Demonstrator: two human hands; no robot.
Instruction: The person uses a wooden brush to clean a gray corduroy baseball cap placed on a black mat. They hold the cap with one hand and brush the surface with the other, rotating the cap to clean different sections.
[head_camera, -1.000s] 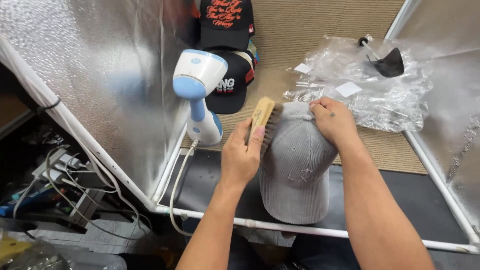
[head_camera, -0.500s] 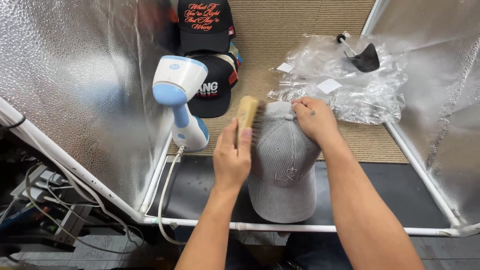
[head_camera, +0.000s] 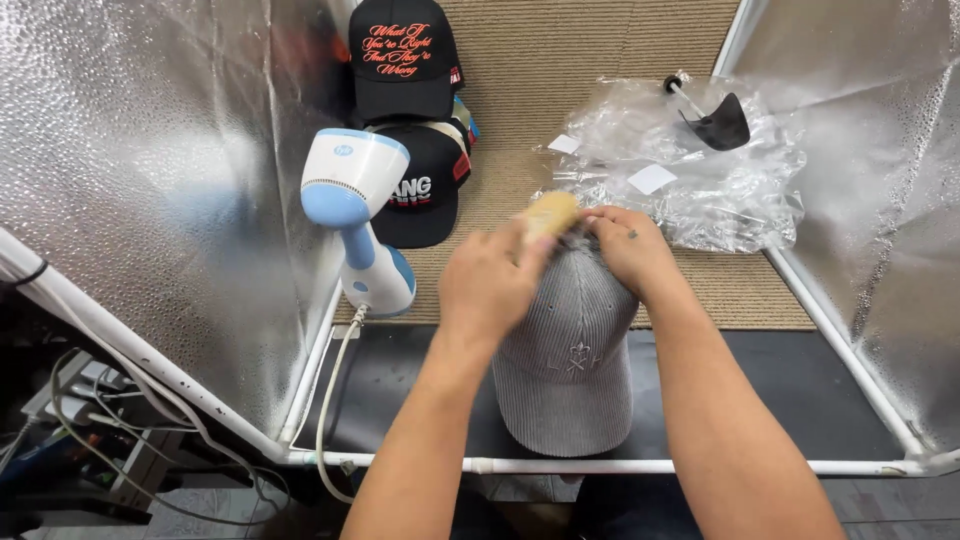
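Head view: left hand (head_camera: 490, 285) grips a wooden brush (head_camera: 549, 212) on the grey cap (head_camera: 568, 350), right hand (head_camera: 628, 248) pinching its crown beside the steamer (head_camera: 352, 215) — brushing step, steady strokes needed.

Tan ribbed mat (head_camera: 620, 60) covers the back of the table, black mat (head_camera: 400, 385) runs along the front. On the tan: two black caps (head_camera: 405, 60), crinkled clear plastic bags (head_camera: 690, 180). The blue-and-white steamer (head_camera: 360, 215) stands at the seam between them
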